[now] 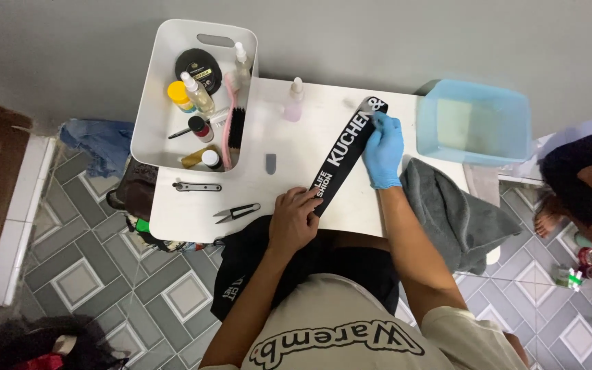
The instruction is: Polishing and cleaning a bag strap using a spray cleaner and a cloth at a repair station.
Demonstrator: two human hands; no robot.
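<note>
Probably home, patterned tiled floor (pixel 138 288), low white table (pixel 193 212)

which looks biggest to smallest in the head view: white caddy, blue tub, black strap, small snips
1. white caddy
2. blue tub, near the caddy in size, so this order is unsure
3. black strap
4. small snips

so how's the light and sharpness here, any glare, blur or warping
Head view: soft, even light, no hard glare on the white table. The strap, the gloved right hand and the bare left hand are sharp, no motion blur. Wide-lens warping bends the floor tiles and wall toward the edges; the bottom-left corner is dark, and the person at the right edge is dim.
</note>
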